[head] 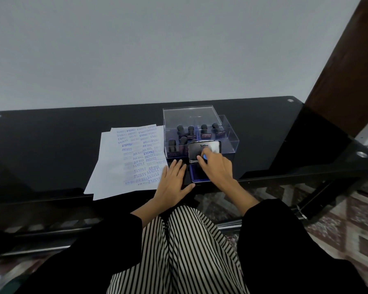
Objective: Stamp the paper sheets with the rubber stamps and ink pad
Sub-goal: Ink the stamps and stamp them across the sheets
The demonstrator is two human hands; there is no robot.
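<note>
Looks nearly done: top paper sheet full of blue words, stamps in clear box. Left hand flat, fingers straight. Right hand touching ink pad lid, grip unclear.

The raised lid of the ink pad read "Artline". On the top paper sheet, to its left on the table, blue stamped words repeated, some upside down: SAMPLE, AIR MAIL, FRAGILE, AMENDED. Several prints were too faint to read.

Two paper sheets; at least six rubber stamps; one ink pad; one clear box.
</note>
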